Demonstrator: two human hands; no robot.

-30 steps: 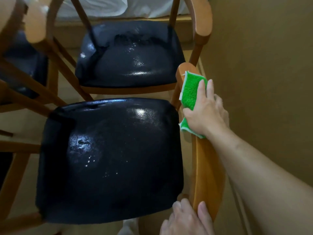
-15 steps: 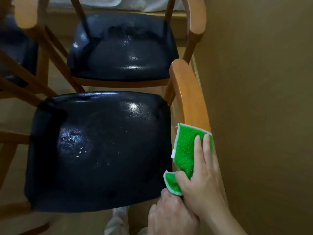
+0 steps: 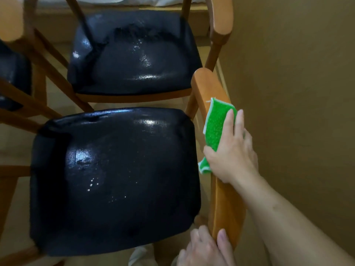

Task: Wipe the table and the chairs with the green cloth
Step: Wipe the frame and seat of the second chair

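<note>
The green cloth [image 3: 216,127] with a white edge is wrapped over the wooden armrest [image 3: 206,83] of the near chair, whose black glossy seat [image 3: 115,179] fills the middle. My right hand [image 3: 232,150] grips the cloth, fingers on top and thumb under it, pressing it onto the armrest about halfway along. My left hand [image 3: 207,248] holds the near end of the same armrest at the bottom edge, thumb on top.
A second wooden chair with a black seat [image 3: 134,52] stands just beyond. Part of a third chair [image 3: 13,70] shows at the left. A tan wall [image 3: 297,93] runs close along the right of the armrest. A white tablecloth edge [image 3: 172,0] shows at the top.
My right hand slid the cloth back along the armrest toward me, then forward again to the middle. My left hand stayed at the armrest's near end.
</note>
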